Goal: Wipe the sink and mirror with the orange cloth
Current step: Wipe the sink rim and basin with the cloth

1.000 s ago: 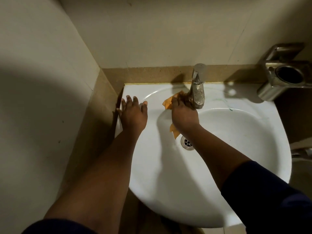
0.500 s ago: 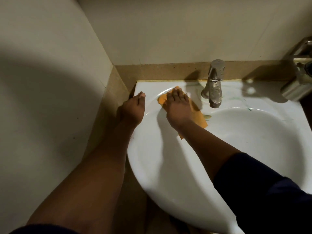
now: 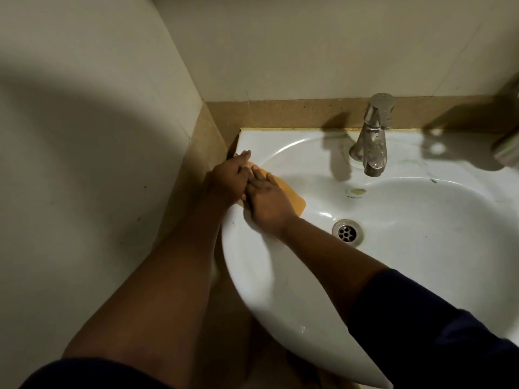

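The white sink (image 3: 280,290) fills the right half of the view. On its left rim lies the orange cloth (image 3: 293,196), spread flat. My right hand (image 3: 266,200) presses down on the cloth with straight fingers pointing toward the back left corner. My left hand (image 3: 229,176) rests on the rim's left edge, right beside the right hand and touching it, fingers straight. Most of the cloth is hidden under my right hand. No mirror is in view.
A chrome tap (image 3: 373,136) stands at the back of the sink, and the drain (image 3: 347,232) sits in the bowl. A metal fixture (image 3: 508,147) shows at the right edge. Tiled walls close in on the left and behind.
My right hand has slid the cloth leftward along the rim, away from the tap, until it meets my left hand. The view has shifted left.
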